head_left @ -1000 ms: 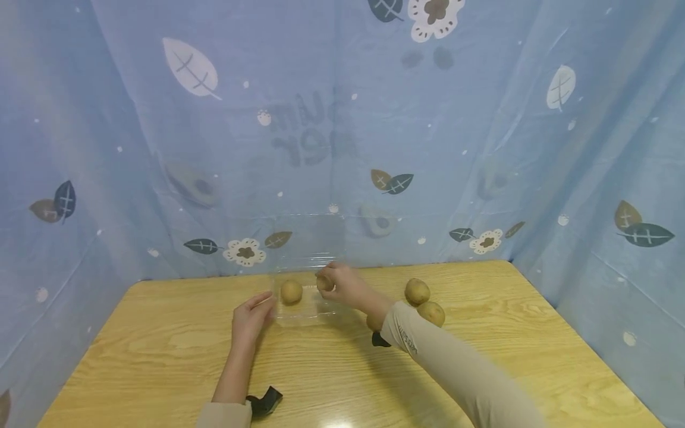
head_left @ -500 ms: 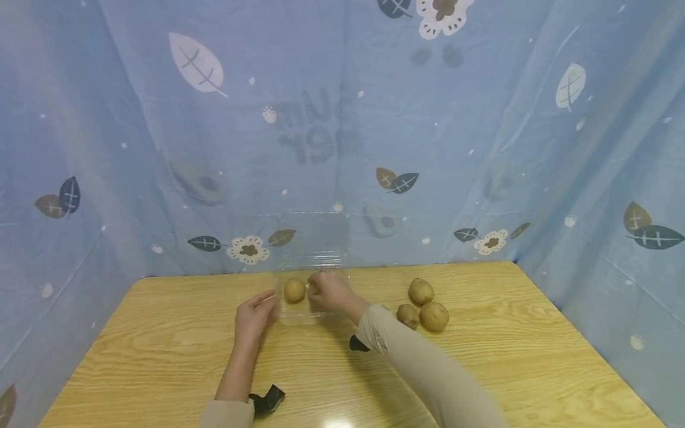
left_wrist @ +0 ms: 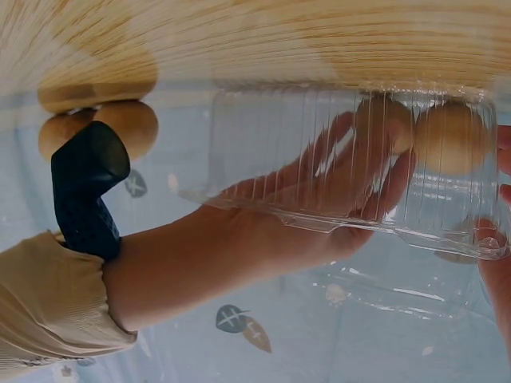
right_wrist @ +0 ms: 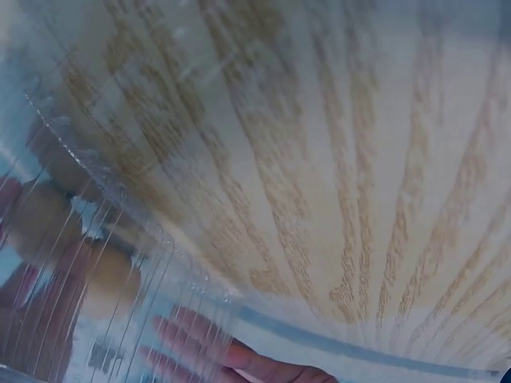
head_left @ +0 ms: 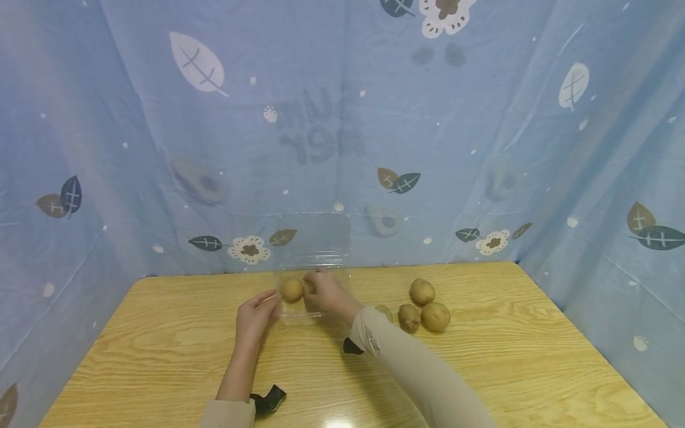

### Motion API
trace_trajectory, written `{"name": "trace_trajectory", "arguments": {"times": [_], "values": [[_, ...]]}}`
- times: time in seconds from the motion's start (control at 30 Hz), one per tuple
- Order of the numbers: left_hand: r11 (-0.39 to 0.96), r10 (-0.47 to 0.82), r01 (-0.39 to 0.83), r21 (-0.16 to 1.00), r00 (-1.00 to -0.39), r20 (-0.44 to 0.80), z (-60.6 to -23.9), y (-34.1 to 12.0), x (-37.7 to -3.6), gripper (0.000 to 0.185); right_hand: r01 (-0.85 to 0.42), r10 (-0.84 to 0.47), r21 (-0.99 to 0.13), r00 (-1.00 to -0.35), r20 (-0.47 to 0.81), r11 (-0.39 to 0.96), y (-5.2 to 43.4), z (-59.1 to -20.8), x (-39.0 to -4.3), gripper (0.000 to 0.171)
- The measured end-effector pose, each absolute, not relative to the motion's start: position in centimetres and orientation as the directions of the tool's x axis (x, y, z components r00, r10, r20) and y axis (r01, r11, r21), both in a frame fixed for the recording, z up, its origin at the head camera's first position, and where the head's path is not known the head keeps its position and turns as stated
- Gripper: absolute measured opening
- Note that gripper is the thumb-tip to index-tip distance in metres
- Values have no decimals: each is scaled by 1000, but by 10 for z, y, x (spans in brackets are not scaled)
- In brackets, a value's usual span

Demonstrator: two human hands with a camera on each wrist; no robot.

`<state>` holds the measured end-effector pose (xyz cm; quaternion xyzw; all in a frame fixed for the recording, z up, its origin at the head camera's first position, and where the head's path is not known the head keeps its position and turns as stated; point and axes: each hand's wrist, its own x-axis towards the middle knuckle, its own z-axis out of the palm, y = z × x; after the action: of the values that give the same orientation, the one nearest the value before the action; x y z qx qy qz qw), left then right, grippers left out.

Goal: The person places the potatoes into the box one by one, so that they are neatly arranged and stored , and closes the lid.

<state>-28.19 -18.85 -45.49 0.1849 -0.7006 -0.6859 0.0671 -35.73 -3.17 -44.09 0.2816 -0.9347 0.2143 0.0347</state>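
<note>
The right hand (head_left: 323, 292) was curled round a potato (head_left: 309, 287) inside the clear plastic box (head_left: 313, 315) at the frame's centre, lower and further left than a second before. The left hand (head_left: 255, 312) was laid with relaxed fingers against the box's left wall, unmoved. A second potato (head_left: 292, 289) lay in the box, just beside the held one. Four loose potatoes (head_left: 423, 291) were now seen right of centre on the wooden table (head_left: 160, 356); only three had shown earlier.

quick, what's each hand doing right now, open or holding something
Left hand: open, straight fingers resting against the clear plastic box.
Right hand: fingers curled round a potato inside the box.
</note>
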Motion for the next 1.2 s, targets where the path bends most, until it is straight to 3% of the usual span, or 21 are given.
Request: {"name": "trace_trajectory", "arguments": {"times": [0.3, 0.57, 0.77, 1.2], "values": [[-14, -347, -180, 984, -922, -173, -454, -189, -282, 39, -528, -490, -418, -847, 204, 739, -35, -439, -357, 39], [-2, -358, -174, 985, -919, -163, -456, -188, -282, 38, -472, -420, -550, -879, 228, 689, -33, -441, -353, 42], [-10, -351, -153, 988, -925, -147, -455, -188, -282, 37, -446, -401, -585, -891, 214, 678, -23, -435, -348, 39], [-14, -361, -150, 989, -921, -145, -454, -187, -282, 37, -512, -428, -539, -858, 284, 669, 26, -421, -340, 31]]}}
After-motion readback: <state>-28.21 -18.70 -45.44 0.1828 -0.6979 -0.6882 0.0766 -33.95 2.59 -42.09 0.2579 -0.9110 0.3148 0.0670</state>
